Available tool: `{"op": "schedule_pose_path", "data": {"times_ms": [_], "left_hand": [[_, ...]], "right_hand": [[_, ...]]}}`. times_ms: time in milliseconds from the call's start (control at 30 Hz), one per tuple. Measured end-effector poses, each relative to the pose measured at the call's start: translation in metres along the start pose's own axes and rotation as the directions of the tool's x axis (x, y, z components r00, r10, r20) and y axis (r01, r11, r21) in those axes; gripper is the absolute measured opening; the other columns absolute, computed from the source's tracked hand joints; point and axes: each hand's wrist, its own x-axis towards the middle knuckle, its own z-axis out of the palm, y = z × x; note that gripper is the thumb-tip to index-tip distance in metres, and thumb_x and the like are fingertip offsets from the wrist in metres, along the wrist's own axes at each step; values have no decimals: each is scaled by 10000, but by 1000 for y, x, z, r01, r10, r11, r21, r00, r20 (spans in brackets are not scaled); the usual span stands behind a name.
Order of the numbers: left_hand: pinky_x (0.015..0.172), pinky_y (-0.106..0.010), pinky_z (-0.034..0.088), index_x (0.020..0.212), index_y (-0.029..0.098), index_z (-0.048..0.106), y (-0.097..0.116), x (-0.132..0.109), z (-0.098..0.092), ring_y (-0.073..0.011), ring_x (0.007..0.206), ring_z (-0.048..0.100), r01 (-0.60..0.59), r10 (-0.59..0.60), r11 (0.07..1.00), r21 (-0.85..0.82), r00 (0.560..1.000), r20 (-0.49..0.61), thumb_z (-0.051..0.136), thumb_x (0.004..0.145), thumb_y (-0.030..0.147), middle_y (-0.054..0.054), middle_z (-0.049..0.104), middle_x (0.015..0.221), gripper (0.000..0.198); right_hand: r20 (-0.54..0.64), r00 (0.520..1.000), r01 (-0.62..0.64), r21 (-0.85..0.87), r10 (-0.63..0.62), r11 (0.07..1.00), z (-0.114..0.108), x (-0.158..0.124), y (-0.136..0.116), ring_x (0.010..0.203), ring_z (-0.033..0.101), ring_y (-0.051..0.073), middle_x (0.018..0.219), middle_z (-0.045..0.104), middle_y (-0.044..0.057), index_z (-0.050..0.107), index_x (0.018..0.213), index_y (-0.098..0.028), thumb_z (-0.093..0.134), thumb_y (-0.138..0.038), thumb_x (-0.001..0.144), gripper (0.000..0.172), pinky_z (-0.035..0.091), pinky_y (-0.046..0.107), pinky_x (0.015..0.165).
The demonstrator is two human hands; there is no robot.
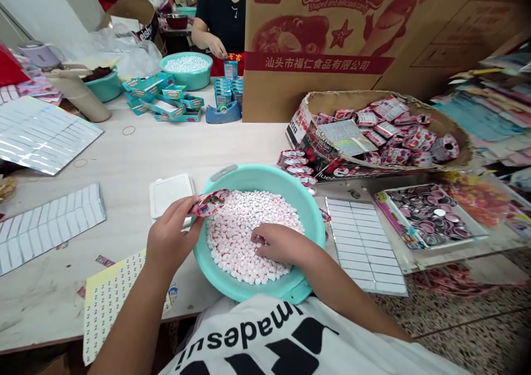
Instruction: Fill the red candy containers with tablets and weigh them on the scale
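A turquoise basin (315, 225) stands at the table's front edge, filled with small pale pink and white candies (236, 242). Over its left rim, my left hand (170, 234) grips a small red printed candy packet (211, 202), its open mouth facing the basin. My right hand (274, 245) reaches down into the candies with its fingers curled; the fingertips are partly sunk among them, and what they hold is hidden. Beyond the left rim lies a white plastic lid (170, 192). Several filled-looking red packets (296, 167) line up beyond the basin's right rim.
A cut-down carton (302, 126) of red packets stands at the right, before a tall cardboard box (269, 98). Sticker sheets (365, 242) and a tray of round tins (431, 214) lie nearby. Across the table, a person (219, 21) handles blue boxes beside another basin (194, 79).
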Motion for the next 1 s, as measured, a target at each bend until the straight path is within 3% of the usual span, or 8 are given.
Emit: {"op": "schedule_pose_path", "data": {"times_ms": [133,233,400,533,667,767,867,1000], "left_hand": [[945,-379,535,1203,340,660,11,0,-13,-254,1038,655,12,-11,1000,24,998,-63,757,741,220,-13,709,1124,487],[947,-387,529,1156,322,673,6,-2,-20,-248,1003,652,120,-113,991,59,988,-108,761,746,267,-20,701,1072,423],[930,-374,542,1120,226,673,-41,2,-23,-230,979,675,390,-405,914,-109,882,-241,742,760,382,-56,705,1062,399],[1003,-412,498,1059,131,670,-93,11,-18,-256,1038,664,473,-540,824,-312,823,-179,756,709,438,-119,710,1101,474],[1030,-466,468,1049,117,679,-134,11,-14,-289,1060,653,504,-573,782,-367,812,-105,783,664,476,-139,713,1094,537],[1093,-511,397,1069,137,694,-151,7,-14,-309,1117,629,531,-593,750,-394,804,-48,801,666,458,-135,715,1109,526],[1156,-486,327,1126,164,687,-160,-1,-14,-314,1255,554,536,-618,704,-466,786,-31,837,642,437,-135,676,1235,576],[1179,-411,312,1219,184,636,-170,-12,-16,-281,1371,460,493,-693,606,-624,713,-110,785,690,557,-155,554,1416,665]], "right_hand": [[5,1000,0,0,0,1000,-2,-1,-1,911,610,224,1062,678,50,673,1084,-233,654,-284,777,312,373,284,675],[1,1000,5,1,-5,1000,-2,-1,-1,920,612,227,1070,680,52,671,1079,-231,652,-273,776,306,368,286,678],[17,1000,-12,9,12,1000,-1,0,0,900,613,216,1062,677,46,666,1076,-234,642,-256,783,295,360,277,665],[29,999,-24,12,23,1000,-2,0,-2,890,605,211,1051,671,44,663,1065,-229,631,-242,786,282,360,277,664],[28,998,-50,34,49,998,-2,1,-2,875,601,207,1020,669,35,657,1051,-233,626,-229,785,268,356,282,663],[16,998,-57,42,56,998,0,2,-1,866,600,205,995,670,30,658,1038,-234,625,-233,787,253,357,284,670],[6,999,-49,51,49,997,3,5,1,869,598,204,983,667,27,658,1032,-232,620,-223,784,251,366,289,692],[25,998,-67,70,66,995,2,7,0,881,598,207,972,661,26,651,1024,-229,610,-222,793,235,384,302,724]]}}
